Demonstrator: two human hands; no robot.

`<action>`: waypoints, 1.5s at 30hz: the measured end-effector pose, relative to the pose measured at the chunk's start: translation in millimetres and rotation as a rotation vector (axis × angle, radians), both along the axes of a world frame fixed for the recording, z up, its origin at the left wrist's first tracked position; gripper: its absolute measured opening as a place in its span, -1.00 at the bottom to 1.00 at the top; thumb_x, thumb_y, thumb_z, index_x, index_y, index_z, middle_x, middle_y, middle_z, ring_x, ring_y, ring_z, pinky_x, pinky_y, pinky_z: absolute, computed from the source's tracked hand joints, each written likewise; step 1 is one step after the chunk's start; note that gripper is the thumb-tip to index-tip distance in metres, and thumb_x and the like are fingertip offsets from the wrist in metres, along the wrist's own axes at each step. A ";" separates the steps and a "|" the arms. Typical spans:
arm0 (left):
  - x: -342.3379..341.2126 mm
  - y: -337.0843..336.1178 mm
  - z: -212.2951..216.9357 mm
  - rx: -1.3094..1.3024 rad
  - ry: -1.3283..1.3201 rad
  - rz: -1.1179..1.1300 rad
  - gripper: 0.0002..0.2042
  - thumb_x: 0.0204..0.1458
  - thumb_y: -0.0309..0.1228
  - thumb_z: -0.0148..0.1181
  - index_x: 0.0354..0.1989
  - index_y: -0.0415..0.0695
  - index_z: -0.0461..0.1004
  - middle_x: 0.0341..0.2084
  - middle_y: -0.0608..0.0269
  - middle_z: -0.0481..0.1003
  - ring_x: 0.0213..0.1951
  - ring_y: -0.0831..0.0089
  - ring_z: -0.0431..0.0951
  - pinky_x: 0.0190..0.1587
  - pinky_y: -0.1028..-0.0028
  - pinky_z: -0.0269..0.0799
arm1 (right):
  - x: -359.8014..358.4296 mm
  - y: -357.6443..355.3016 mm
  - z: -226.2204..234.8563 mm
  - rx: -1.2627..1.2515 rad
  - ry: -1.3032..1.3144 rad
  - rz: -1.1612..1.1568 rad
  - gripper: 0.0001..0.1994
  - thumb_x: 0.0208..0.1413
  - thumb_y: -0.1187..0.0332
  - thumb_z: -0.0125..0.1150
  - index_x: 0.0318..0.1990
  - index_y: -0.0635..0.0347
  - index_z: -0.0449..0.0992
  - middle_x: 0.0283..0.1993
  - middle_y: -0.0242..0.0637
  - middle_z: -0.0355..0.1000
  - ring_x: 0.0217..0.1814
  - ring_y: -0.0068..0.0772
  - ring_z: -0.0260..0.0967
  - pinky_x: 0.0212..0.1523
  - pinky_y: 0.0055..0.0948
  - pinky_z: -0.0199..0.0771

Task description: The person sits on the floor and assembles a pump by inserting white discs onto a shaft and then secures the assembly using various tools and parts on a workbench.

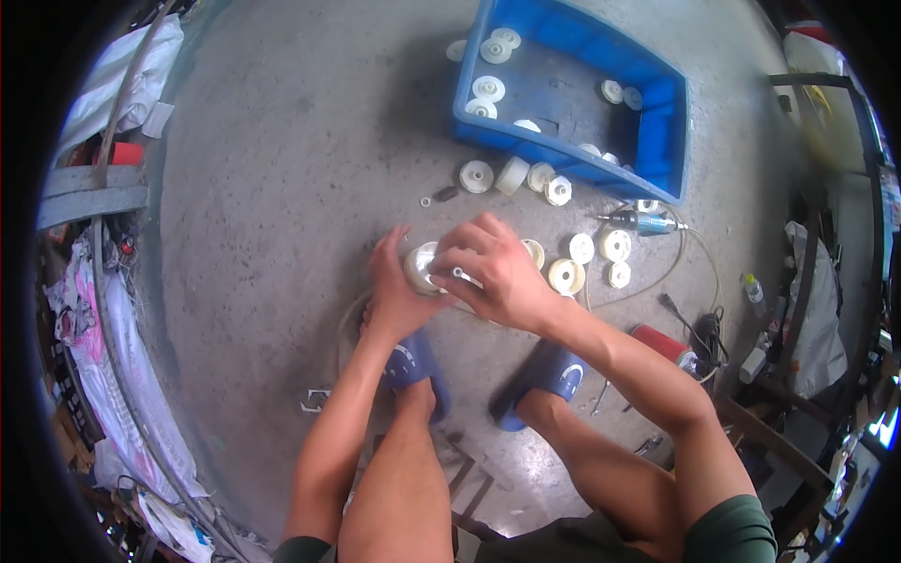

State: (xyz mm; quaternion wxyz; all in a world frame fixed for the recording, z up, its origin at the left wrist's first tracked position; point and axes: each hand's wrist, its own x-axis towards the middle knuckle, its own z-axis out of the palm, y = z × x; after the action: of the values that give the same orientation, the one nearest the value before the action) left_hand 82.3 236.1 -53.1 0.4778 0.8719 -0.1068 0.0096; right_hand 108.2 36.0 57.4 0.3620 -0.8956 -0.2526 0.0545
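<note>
My left hand [392, 293] curls around a white round plastic part [419, 266], holding it just above the concrete floor between my feet. My right hand [502, 272] is closed over the right side of that part. From its fingers sticks a short, pale rod-like piece with a round end [460, 273]; its exact kind I cannot make out. Just right of my right hand, several white and cream plastic wheels lie on the floor, among them a cream wheel with a dark centre hole [566, 276]. Both palms and the right fingertips are partly hidden.
A blue plastic crate [572, 150] stands ahead with several white discs in it. More wheels [476, 176] lie along its near side. A blue handheld power tool [642, 222] with a cable, a red can [660, 343] and a small bottle [754, 289] are at right. White sacks [141, 375] line the left.
</note>
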 end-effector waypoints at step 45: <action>-0.7 6.7 -37.2 0.102 -0.269 -0.094 -0.31 -0.39 -0.36 0.62 0.09 -0.03 0.53 -0.02 0.24 0.60 0.08 0.08 0.50 0.19 0.12 0.36 | -16.9 7.2 35.6 0.196 0.277 -0.045 -0.67 0.43 0.19 0.08 0.19 0.16 0.46 -0.09 -0.06 0.43 -0.07 -0.01 0.46 -0.09 -0.14 0.48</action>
State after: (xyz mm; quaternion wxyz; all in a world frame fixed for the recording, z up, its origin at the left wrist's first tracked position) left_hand 81.6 242.9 -90.2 0.4143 0.8799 -0.2109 0.0988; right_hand 91.4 43.1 92.9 0.4804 -0.8453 -0.1840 0.1444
